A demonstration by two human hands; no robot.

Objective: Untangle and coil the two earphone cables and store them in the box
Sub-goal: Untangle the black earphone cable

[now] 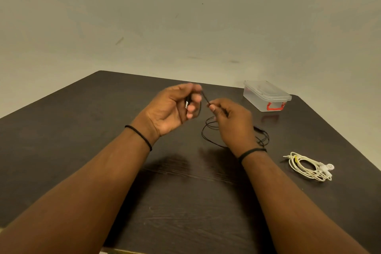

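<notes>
Seen from above, at centre frame over a dark wooden table [82,130]: left hand [171,109], palm up, fingers curled round the plug end of a black earphone cable [208,130], a short length of it drawn taut across to the right. Beside it, right hand [233,121], knuckles up, thumb and forefinger pinched on that same cable. Below and behind the right hand, loose black loops lay on the tabletop, partly hidden by the wrist. Black bands [140,136] worn on both wrists. Toward upper right, at the table's far edge, stood a clear plastic box [266,97] with red latch, lid on; nothing made out inside, no label or writing legible. At lower right, well apart from the hands, lay a white earphone cable [307,167], already gathered into a loose coil.
</notes>
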